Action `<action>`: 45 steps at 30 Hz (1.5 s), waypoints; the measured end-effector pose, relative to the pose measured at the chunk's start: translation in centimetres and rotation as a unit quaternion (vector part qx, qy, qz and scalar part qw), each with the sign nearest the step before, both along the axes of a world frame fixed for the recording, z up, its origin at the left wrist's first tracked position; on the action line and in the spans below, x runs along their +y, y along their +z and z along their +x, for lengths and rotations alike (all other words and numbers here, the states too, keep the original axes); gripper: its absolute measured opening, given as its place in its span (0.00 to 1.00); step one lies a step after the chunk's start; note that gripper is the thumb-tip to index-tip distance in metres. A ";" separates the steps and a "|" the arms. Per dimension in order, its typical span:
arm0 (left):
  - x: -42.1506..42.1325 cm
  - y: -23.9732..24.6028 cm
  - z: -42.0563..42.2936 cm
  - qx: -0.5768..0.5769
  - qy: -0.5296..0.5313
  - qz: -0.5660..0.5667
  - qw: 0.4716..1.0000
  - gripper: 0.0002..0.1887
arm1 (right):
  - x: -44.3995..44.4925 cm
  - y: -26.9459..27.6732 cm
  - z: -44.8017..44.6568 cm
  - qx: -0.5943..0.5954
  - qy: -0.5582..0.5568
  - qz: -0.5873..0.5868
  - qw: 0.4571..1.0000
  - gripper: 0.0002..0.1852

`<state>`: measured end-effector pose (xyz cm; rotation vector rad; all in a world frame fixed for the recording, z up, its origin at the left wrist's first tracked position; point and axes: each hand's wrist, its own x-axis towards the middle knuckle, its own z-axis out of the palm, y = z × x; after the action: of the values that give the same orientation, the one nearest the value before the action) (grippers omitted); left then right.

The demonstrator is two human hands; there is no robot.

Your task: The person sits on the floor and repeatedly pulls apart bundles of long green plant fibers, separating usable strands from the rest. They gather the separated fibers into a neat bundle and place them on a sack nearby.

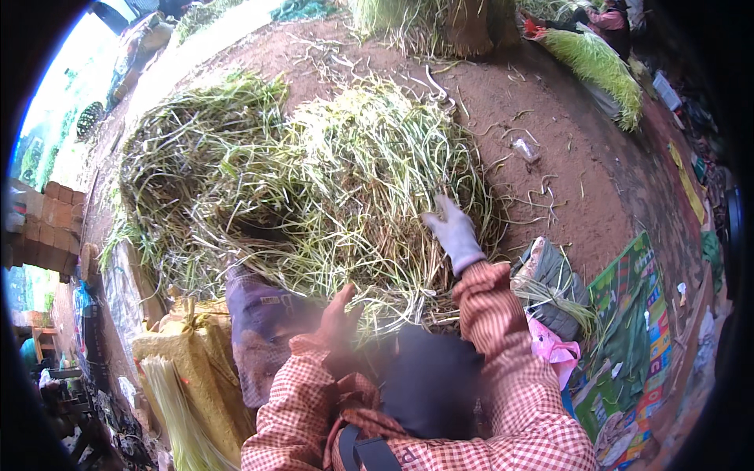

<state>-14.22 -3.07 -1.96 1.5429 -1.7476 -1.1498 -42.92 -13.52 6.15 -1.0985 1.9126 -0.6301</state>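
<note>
A large heap of long, thin green grassy stalks (377, 171) lies on the ground before me, its roots and drier brown parts showing among the blades. My right hand (455, 231), in a pale grey work glove, reaches over the heap's right side. Its fingers are spread, and nothing shows in its grasp; whether it touches the stalks is unclear. My left hand (339, 312) is bare and slightly blurred at the near edge of the heap. Its fingers point up and apart, with no held thing visible. Beside it, a dark purple cloth (265, 335) covers my leg.
A yellow woven sack (206, 359) sits at left, with a bundle of pale stalks (182, 412) against it. At right lie a grey-green quilted cloth (559, 285), a pink plastic bag (554, 347) and a colourful mat (654, 353). Farther right sits another person (612, 23).
</note>
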 end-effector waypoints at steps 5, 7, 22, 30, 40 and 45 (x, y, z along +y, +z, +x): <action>-3.9 -2.4 -2.3 0.060 0.055 0.140 0.987 0.34 | -8.2 -5.5 2.6 0.172 0.004 0.101 0.980 0.38; -6.2 -3.0 -2.2 0.153 0.099 0.223 0.958 0.39 | -7.5 -7.5 5.0 0.029 -0.010 0.092 0.995 0.35; -1.1 -11.4 5.0 0.561 0.413 0.265 0.667 0.05 | 3.5 -9.2 2.7 -0.109 0.109 -0.115 0.981 0.16; 3.7 -8.6 2.2 0.262 0.420 0.292 0.818 0.38 | 5.7 -11.3 10.5 0.207 0.530 0.176 0.803 0.36; 4.8 -8.4 -3.8 0.466 0.307 0.503 0.660 0.34 | 7.7 -15.4 7.9 0.128 0.465 0.117 0.868 0.22; 2.5 -5.7 -5.9 0.434 0.376 0.557 0.600 0.19 | 9.3 -13.7 3.6 -0.238 0.288 0.290 0.881 0.24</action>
<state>-20.11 -0.58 -7.63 1.4733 0.4830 -2.0462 -39.34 -4.23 -7.57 -0.9306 1.1374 0.0309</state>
